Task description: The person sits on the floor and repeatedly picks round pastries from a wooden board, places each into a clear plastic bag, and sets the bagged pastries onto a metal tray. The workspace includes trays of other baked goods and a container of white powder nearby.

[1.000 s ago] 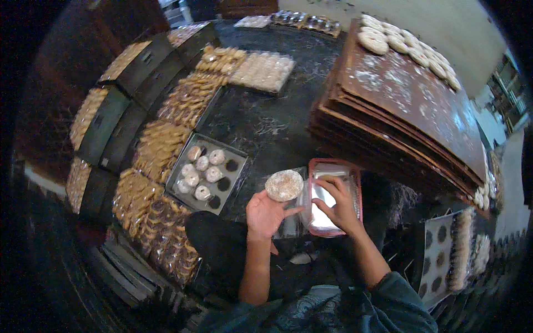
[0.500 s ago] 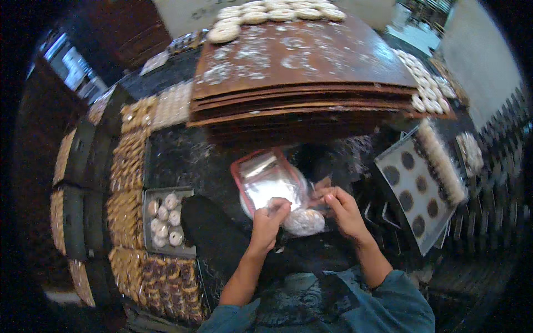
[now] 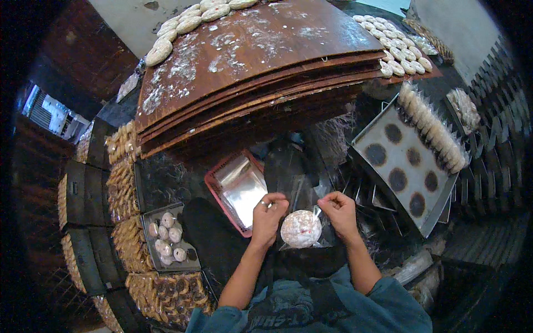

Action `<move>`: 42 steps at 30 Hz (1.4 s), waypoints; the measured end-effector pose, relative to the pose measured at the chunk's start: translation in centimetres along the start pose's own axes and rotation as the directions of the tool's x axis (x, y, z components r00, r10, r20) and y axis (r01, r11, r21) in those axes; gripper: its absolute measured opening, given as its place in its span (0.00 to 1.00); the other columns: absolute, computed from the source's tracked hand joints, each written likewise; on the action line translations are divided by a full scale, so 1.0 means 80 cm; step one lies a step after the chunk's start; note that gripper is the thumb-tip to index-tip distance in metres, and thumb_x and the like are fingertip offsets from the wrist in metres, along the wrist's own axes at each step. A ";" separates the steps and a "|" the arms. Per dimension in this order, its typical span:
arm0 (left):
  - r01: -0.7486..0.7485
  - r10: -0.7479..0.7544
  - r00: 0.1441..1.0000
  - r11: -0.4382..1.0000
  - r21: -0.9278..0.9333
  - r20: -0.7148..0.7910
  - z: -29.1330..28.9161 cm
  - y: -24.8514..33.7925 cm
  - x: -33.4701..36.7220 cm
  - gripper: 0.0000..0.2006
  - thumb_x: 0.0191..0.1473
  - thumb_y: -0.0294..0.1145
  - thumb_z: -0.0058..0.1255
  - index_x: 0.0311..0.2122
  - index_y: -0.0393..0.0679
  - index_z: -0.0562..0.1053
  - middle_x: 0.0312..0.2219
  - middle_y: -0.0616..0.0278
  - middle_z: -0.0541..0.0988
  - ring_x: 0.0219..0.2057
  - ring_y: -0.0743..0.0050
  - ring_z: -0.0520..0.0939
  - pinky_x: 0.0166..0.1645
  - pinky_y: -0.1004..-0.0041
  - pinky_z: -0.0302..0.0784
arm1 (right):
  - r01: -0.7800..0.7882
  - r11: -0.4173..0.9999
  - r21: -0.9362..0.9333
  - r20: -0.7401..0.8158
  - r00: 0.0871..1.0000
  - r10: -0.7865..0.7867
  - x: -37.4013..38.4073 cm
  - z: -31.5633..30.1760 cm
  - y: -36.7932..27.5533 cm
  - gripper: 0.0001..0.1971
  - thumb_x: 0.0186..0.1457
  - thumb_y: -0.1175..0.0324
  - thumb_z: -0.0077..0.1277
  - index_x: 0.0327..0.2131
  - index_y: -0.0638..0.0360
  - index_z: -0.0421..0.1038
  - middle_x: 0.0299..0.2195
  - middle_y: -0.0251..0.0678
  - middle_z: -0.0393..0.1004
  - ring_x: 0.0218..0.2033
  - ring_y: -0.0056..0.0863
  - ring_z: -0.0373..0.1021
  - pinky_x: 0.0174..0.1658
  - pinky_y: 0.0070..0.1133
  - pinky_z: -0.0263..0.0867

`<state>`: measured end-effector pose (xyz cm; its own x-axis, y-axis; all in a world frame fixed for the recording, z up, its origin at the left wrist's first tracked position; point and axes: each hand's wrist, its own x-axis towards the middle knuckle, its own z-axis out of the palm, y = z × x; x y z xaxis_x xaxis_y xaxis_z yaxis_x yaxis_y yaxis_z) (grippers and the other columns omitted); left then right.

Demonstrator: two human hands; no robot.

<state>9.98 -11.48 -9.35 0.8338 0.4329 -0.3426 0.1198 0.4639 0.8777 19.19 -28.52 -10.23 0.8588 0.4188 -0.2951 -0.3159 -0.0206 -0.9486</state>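
Pinching, between thumb and forefinger of the right hand (image 3: 340, 213), a gathered upper corner of the clear bag (image 3: 302, 191). Curling the fingers of the left hand (image 3: 268, 218) inward at the opposite side; cannot tell whether also gripping film. Holding the flour-dusted bread (image 3: 300, 226) low in that bag, between both hands and above the lap, just off the near corner of the pink-rimmed tray (image 3: 210, 180). Apt to sag or tip out leftward if gripped at the right corner alone. Liable to slip or tear as well, because of loose flour and thin film.

Piled within that tray, along its right edge: shiny film (image 3: 244, 191), perhaps easily dragged out by a snag from the left wrist. Lined up on the far-right edge of the dark-spotted baking tray (image 3: 395, 155): wrapped breads (image 3: 433, 132). Resting near the left edge of the top board (image 3: 266, 55): pale dough rounds (image 3: 159, 53), at risk of falling if bumped.

Visible as writing: pale lettering (image 3: 291, 319) on the shirt (image 3: 277, 288), creased and only partly legible. Seen over the bread: a small red mark (image 3: 305, 231), too small to read
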 end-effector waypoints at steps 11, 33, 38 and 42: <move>-0.029 0.064 0.974 0.987 0.157 -0.219 0.013 0.056 -0.033 0.18 0.48 0.25 0.53 0.45 0.36 0.64 0.24 0.68 0.74 0.26 0.83 0.72 0.36 0.81 0.66 | 0.313 0.898 -0.310 0.170 0.947 -0.272 -0.009 -0.010 -0.056 0.07 0.49 0.64 0.53 0.29 0.56 0.77 0.26 0.32 0.64 0.32 0.23 0.62 0.37 0.17 0.58; 0.120 -0.269 0.884 0.921 -0.370 -0.383 -0.007 -0.036 -0.022 0.08 0.51 0.33 0.51 0.24 0.42 0.69 0.23 0.67 0.73 0.25 0.79 0.73 0.31 0.78 0.69 | 0.477 0.623 -0.620 0.177 0.858 -0.481 -0.023 0.014 0.011 0.24 0.47 0.76 0.46 0.52 0.54 0.62 0.53 0.47 0.58 0.52 0.42 0.57 0.54 0.31 0.54; 0.138 -0.294 0.903 0.889 -0.436 -0.314 -0.003 -0.034 -0.020 0.06 0.51 0.31 0.50 0.28 0.43 0.67 0.26 0.66 0.72 0.26 0.77 0.74 0.31 0.78 0.71 | -0.045 0.911 0.409 0.118 0.993 -0.004 -0.030 0.012 0.020 0.30 0.54 0.65 0.43 0.59 0.59 0.45 0.52 0.45 0.61 0.51 0.36 0.61 0.54 0.27 0.55; 0.092 -0.183 0.967 0.898 -0.429 -0.178 0.048 0.014 -0.037 0.06 0.52 0.30 0.48 0.34 0.43 0.66 0.27 0.66 0.72 0.29 0.77 0.75 0.31 0.80 0.71 | -0.292 0.304 0.907 0.336 0.936 -0.105 -0.030 0.008 -0.020 0.39 0.50 0.39 0.36 0.58 0.56 0.47 0.56 0.44 0.55 0.56 0.40 0.54 0.58 0.36 0.49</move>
<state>9.72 -15.22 -6.09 0.6885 0.4707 -0.5517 -0.0475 0.7884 0.6133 17.39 -28.87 -7.93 0.7011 0.6995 -0.1383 -0.7125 0.6948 -0.0978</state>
